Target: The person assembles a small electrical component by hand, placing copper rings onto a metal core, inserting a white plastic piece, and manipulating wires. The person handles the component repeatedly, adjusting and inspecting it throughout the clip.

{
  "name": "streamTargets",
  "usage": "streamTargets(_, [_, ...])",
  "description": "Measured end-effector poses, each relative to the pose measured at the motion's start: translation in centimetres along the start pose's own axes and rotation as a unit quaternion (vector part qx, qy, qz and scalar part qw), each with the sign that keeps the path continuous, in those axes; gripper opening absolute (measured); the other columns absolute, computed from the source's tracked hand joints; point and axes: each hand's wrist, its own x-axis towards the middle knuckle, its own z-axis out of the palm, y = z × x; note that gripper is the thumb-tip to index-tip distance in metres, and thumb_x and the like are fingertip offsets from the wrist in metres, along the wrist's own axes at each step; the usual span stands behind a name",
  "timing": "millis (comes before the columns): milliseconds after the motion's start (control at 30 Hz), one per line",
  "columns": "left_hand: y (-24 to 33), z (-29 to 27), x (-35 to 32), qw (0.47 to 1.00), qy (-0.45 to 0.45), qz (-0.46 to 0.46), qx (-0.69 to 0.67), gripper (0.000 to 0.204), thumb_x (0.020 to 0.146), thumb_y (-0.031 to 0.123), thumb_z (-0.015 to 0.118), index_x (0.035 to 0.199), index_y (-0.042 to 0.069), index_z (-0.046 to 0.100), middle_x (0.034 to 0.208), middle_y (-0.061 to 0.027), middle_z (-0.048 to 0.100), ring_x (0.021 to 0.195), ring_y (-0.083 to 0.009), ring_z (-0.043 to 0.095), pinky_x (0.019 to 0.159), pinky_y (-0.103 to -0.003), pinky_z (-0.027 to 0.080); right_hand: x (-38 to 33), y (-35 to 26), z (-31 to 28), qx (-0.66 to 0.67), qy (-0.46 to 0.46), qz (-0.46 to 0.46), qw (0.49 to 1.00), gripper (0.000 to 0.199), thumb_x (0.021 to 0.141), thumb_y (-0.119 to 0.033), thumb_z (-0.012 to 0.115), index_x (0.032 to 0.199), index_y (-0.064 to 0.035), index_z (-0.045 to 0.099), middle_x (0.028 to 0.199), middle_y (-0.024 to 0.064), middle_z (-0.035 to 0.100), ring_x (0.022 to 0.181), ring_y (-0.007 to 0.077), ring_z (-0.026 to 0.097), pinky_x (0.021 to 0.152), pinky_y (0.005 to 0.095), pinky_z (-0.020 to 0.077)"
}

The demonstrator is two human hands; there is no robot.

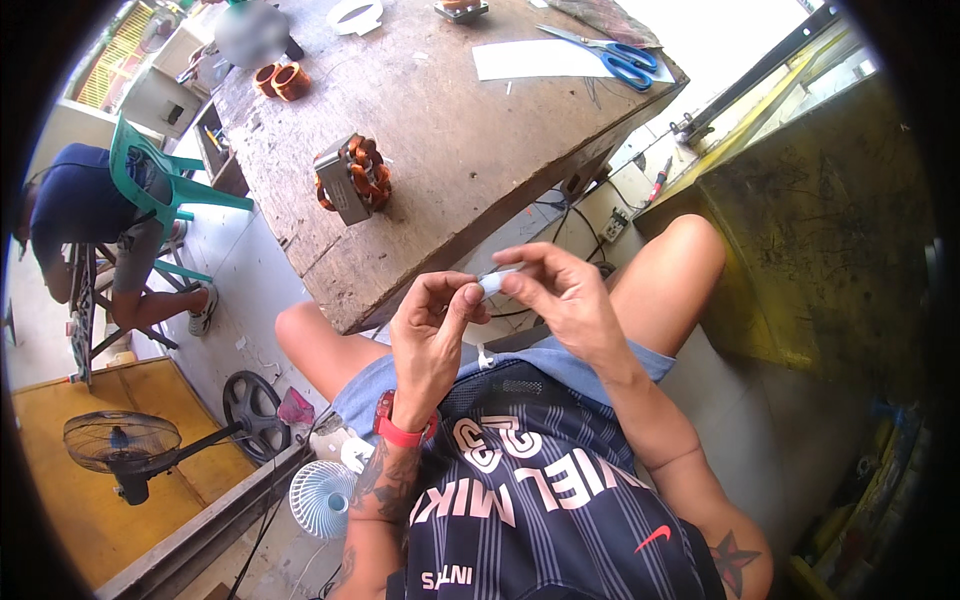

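A seated worker in a dark jersey [560, 500] pinches a small pale piece [490, 284] above the lap, just short of the table's near corner. The left hand [432, 325], a red watch [404, 425] at its wrist, closes thumb and fingertip on one end; the right hand [570, 300] grips the other, its fingers slightly blurred. Holding it close to the body, by the fingertips alone, likely gives a clear view and fine control.

Beyond, on the worn wooden table [480, 150], a motor core [352, 182] wound with copper sits near the edge, probably placed for easy reach. Farther back, scissors [628, 72] lie partly across a white sheet [520, 60], handles toward the near side, perhaps for quick pickup by the right hand. Two copper coils [290, 82] stand together near the left edge, apparently kept clear of the core. Off to the left, a co-worker [80, 195] bends forward on a green chair [150, 185].
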Motion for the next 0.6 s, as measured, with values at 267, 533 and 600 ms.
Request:
streamTargets(267, [0.3, -1.1, -1.0, 0.999, -0.004, -0.043, -0.020, 0.046, 0.098, 0.011, 0.078, 0.140, -0.001, 0.062, 0.099, -0.0059, 0.074, 0.094, -0.0104, 0.068, 0.085, -0.025, 0.055, 0.4, 2.0, 2.1, 0.045, 0.005, 0.001, 0.999, 0.020, 0.101, -0.012, 0.075, 0.113, 0.0017, 0.070, 0.099, 0.0029, 0.074, 0.091, 0.0061, 0.068, 0.082, 0.0228, 0.0559])
streamTargets(533, [1.0, -1.9, -1.1, 0.999, -0.048, -0.017, 0.016, 0.041, 0.099, 0.006, 0.075, 0.137, -0.003, 0.061, 0.107, -0.0084, 0.074, 0.101, -0.0139, 0.070, 0.090, -0.027, 0.056, 0.1, 1.7, 1.9, 0.012, -0.041, -0.005, 0.999, 0.019, 0.099, -0.008, 0.075, 0.117, -0.0049, 0.068, 0.100, -0.0007, 0.071, 0.095, 0.0056, 0.065, 0.087, 0.0239, 0.0543])
streamTargets(600, [1.3, -2.1, -1.0, 0.998, -0.060, -0.025, 0.023, 0.039, 0.098, 0.006, 0.076, 0.134, -0.003, 0.062, 0.107, -0.0078, 0.074, 0.101, -0.0134, 0.070, 0.090, -0.026, 0.056, 0.0, 1.8, 1.9, 0.023, -0.042, -0.010, 0.999, 0.019, 0.099, -0.008, 0.076, 0.116, -0.0043, 0.068, 0.100, -0.0006, 0.072, 0.096, 0.0060, 0.066, 0.088, 0.0240, 0.0545])
